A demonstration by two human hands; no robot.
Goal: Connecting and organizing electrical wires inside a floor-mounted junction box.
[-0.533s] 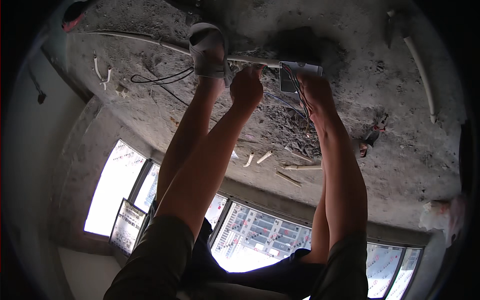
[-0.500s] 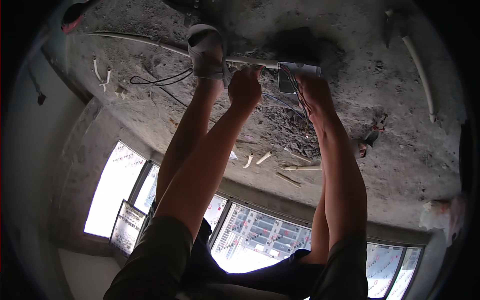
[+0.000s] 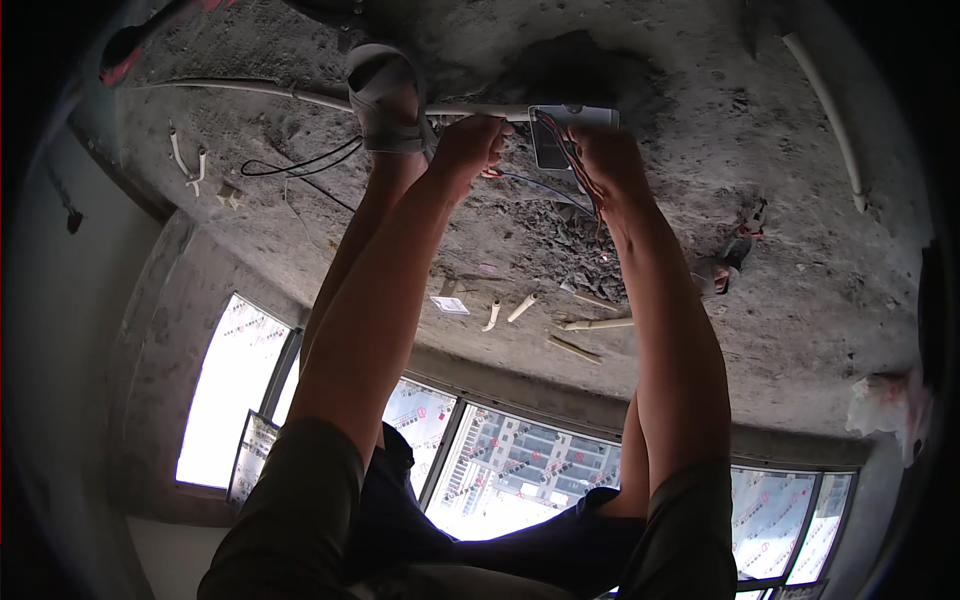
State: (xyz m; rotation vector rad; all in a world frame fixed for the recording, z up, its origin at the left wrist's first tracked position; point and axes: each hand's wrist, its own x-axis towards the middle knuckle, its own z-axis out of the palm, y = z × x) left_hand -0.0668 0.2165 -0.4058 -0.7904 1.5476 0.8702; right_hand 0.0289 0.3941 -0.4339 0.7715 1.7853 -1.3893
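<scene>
Two bare arms went straight up to the rough concrete ceiling (image 3: pixel 760 200) in the head view, and the work sat right at the grey junction box (image 3: pixel 572 135) set into a dark recess there. Left hand (image 3: pixel 468 150) had its fingers pinched together on a thin wire by the box's left edge, pulling it clear so it wouldn't tangle. Right hand (image 3: pixel 605 160) was closed around the bundle of coloured wires (image 3: pixel 570 165) spilling from the box, steadying them against gravity. A pale conduit (image 3: pixel 300 95) ran along the ceiling into the box, which is why the wires emerged just there. A co-worker's gloved hand (image 3: pixel 385 95) pressed up on that conduit, apparently bracing it. Loose black cable (image 3: pixel 300 165) looped nearby, short white tube offcuts (image 3: pixel 505 312) poked from the concrete, and bright windows (image 3: pixel 510 470) ran below.
</scene>
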